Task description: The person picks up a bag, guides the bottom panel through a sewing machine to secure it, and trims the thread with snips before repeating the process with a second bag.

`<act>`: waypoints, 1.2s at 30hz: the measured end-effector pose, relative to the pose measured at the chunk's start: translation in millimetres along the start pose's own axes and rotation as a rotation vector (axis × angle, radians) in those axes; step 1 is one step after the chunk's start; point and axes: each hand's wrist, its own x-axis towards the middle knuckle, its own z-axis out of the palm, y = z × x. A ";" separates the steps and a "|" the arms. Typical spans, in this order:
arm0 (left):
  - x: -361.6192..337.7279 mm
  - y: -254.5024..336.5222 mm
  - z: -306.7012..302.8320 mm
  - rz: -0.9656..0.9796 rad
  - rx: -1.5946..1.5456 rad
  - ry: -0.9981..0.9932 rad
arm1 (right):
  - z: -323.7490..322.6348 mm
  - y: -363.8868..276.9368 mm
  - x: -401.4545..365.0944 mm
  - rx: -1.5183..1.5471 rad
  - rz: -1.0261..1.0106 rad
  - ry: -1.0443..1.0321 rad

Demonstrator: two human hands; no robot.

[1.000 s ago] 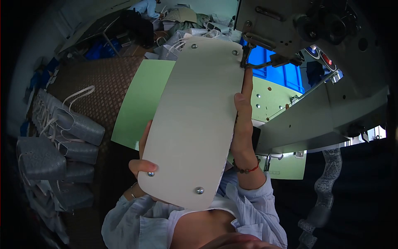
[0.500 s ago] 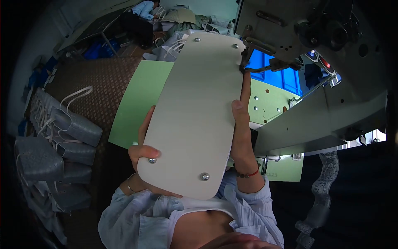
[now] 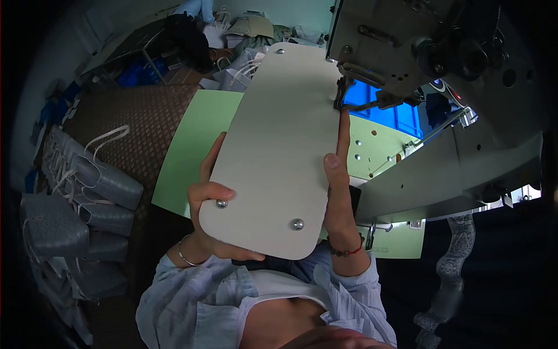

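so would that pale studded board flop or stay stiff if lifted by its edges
Probably stiff: the board looks flat though the left hand and right hand grip only its edges. Likely light for its size, held aloft that way; its smooth face may slip.

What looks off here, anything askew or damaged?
No damage shows. The pale board is held skewed over the green table, gripped at its edges by the left hand and right hand. Oddest: the right index finger stretches along the board's edge up to the presser foot of the sewing machine.
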 end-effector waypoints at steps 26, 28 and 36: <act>42.7 -39.8 -1.3 0.101 0.001 -0.023 | 21.2 -34.3 2.7 -0.284 -0.095 -0.118; 44.3 -43.8 0.0 0.093 -0.017 -0.018 | 20.8 -35.4 3.1 -0.290 -0.092 -0.120; 58.0 -54.3 -0.6 0.076 0.013 -0.025 | 25.8 -34.1 9.4 -0.223 -0.071 -0.038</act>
